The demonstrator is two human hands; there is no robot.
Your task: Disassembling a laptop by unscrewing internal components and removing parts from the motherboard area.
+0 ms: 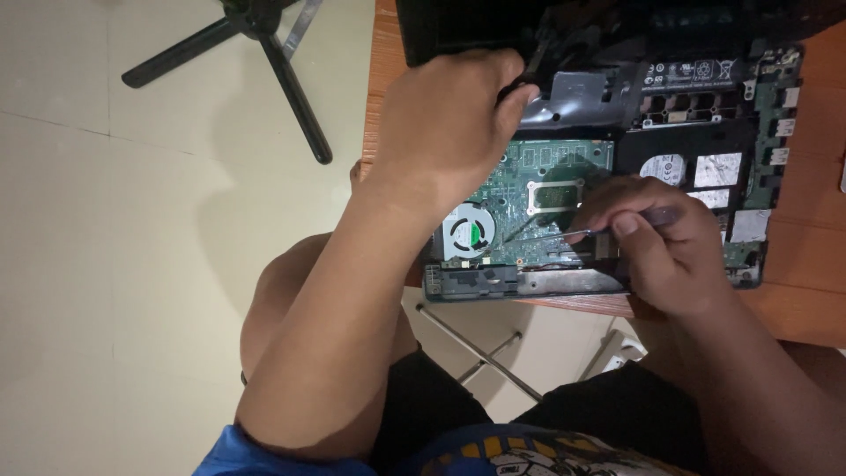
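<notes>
An opened laptop base (696,132) lies on a wooden table (811,264), its green circuit board (538,189) and round cooling fan (465,233) exposed. My left hand (445,123) rests on the laptop's upper left, fingers curled around a dark part near the hinge. In my right hand (656,234) is a thin screwdriver (564,234), whose metal tip points left onto the board beside the fan.
The table's near edge runs just below the laptop. Under it are thin metal table legs (476,348) and a white power strip (621,353). The dark legs of a stand or chair base (264,53) spread on the pale tiled floor at upper left.
</notes>
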